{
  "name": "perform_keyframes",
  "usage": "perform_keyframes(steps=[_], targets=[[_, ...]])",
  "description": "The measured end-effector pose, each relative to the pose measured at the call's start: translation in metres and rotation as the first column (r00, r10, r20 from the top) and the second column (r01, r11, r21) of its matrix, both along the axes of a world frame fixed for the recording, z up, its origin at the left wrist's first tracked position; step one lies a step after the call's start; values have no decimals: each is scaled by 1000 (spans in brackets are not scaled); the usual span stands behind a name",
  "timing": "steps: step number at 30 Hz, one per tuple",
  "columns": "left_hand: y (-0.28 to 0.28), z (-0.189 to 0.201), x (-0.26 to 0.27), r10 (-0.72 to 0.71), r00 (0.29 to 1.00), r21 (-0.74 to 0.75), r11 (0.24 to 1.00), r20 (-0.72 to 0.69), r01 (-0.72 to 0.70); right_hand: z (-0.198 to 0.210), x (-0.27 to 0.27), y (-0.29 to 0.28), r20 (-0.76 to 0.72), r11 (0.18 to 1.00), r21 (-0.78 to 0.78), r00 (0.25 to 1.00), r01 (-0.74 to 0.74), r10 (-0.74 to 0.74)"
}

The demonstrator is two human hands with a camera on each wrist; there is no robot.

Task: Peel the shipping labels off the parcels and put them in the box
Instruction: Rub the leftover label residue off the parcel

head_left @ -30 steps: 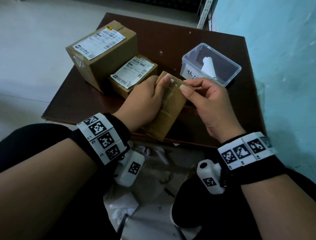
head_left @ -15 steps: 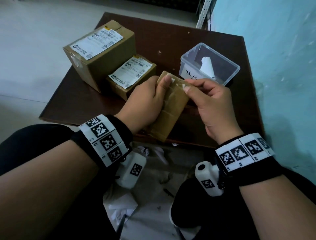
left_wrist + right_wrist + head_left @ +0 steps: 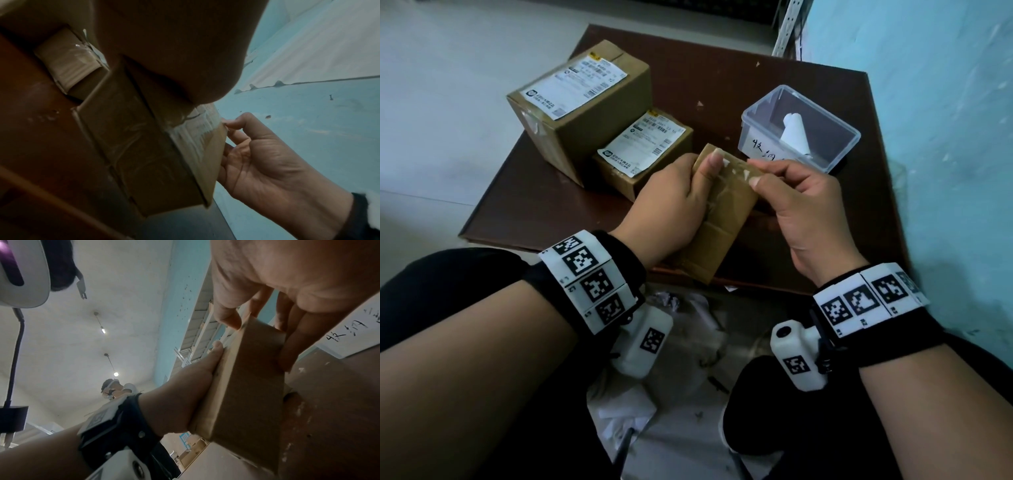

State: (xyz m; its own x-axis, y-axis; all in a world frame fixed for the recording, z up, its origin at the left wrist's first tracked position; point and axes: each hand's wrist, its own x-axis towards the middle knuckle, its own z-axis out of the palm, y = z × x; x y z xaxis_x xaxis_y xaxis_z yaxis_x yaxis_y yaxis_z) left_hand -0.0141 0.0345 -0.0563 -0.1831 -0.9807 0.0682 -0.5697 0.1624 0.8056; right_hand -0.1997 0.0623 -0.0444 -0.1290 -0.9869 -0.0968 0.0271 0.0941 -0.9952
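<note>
I hold a small brown parcel (image 3: 722,222) tilted above the table's near edge. My left hand (image 3: 678,202) grips its left side, thumb pressed on the top face. My right hand (image 3: 801,209) pinches the far right corner, the thumb tip on torn white label scraps (image 3: 736,168). From the left wrist the scraps (image 3: 195,129) show under clear tape beside the right thumb. In the right wrist view the parcel (image 3: 246,386) sits between both hands. Two more parcels (image 3: 582,113) (image 3: 654,161) bear whole labels. The clear plastic box (image 3: 835,144) holds one rolled label (image 3: 794,133).
The brown table (image 3: 756,61) stands against a turquoise wall (image 3: 945,137) on the right. Crumpled paper and plastic (image 3: 681,308) lie on the floor between my knees. Another person (image 3: 115,389) is far off in the right wrist view.
Both hands keep their hold on the small parcel. The right thumb tip has shifted slightly along the label scraps.
</note>
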Motion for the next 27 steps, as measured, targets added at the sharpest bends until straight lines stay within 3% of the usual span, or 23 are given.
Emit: perform_keyframes(steps=[13,19,27], targets=[[7,1,-3,-20,1000,-13,1000,-6,20,-9,1,1,-95,994,-100,994,53,-62],[5,2,0,1,1000,28,1000,-6,-1,-2,-5,-4,9,996,19,996,-87,87],[16,-5,-6,-35,998,32,999,-43,37,-14,4,4,-252,983,-161,959,93,-132]])
